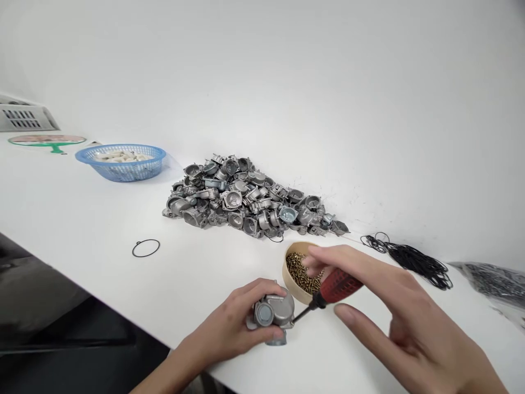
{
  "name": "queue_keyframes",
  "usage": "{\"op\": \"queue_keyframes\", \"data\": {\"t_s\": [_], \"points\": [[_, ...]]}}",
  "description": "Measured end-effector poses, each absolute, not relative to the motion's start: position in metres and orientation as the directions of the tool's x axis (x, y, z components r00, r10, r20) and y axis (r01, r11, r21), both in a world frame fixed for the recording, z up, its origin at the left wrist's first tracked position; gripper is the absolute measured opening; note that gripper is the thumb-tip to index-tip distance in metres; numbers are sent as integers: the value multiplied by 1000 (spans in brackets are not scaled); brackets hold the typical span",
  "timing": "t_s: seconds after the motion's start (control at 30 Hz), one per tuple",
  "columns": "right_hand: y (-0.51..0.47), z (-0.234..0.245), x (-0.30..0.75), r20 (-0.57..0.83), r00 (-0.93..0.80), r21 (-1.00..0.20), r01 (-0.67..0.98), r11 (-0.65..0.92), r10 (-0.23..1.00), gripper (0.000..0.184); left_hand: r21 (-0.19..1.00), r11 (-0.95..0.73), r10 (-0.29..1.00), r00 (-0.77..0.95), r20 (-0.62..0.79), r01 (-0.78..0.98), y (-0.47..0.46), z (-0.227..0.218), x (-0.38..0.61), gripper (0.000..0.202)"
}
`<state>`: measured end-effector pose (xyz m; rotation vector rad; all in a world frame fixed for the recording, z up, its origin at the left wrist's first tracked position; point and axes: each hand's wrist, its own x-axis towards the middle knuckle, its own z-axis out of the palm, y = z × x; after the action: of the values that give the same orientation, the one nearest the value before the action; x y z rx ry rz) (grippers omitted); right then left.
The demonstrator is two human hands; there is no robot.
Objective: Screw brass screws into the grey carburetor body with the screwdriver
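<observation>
- Casting in hand: your left hand (235, 323) is clamped round one grey metal housing (274, 314), pressed down on the white table (82, 219) near its front edge, just beside the screw dish.
- Screwdriver (328, 295), red-handled: your right hand (394, 306) holds it loosely, thumb and forefinger on the grip and the other fingers spread. Its dark shaft slants down-left, and the tip meets the housing's right side. Whether a screw sits under the tip is too small to tell.
- Screw dish (289, 279), round and tan, with brass-coloured screws inside: it touches or nearly touches the housing, directly behind the screwdriver handle. Plenty of screws remain.
- Heap of castings (246, 197): a large pile of similar grey housings lies well behind your hands. Finished and unfinished pieces cannot be told apart, and no separate done pile shows.
- Black rings (414, 260): a loose bundle lies to the right, with one single ring (145, 248) on its own to the left.
- Blue basket (123, 161) of pale small parts: far left, well apart from the work.
- Progress, as a judgement: you look mid-fastening on one housing, with the bulk of the heap likely left to do.
</observation>
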<state>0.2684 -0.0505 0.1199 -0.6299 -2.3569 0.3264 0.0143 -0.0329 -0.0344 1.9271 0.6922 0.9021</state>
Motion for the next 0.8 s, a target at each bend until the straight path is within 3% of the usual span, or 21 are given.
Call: {"op": "queue_keyframes", "data": {"t_s": [0.07,0.2,0.33,0.47,0.63,0.8], "points": [[-46,115,266,582,-637,-435,280,856,505,72,876,-470,742,585,328,105,-32,-35,14,53],[-36,106,261,732,-536,-377,195,905,421,65,861,-504,715,592,371,69,-30,-36,15,68],[-29,102,261,689,-526,-516,128,847,499,58,853,-515,718,586,375,86,-30,-37,16,64],[-27,101,265,775,-466,-441,87,894,427,58,860,-502,724,587,364,87,-30,-37,16,62],[-30,103,265,661,-527,-579,94,810,534,54,857,-508,720,590,365,89,-30,-37,16,61],[-29,102,263,756,-481,-458,96,884,444,58,860,-504,722,587,365,85,-31,-37,15,60]]}}
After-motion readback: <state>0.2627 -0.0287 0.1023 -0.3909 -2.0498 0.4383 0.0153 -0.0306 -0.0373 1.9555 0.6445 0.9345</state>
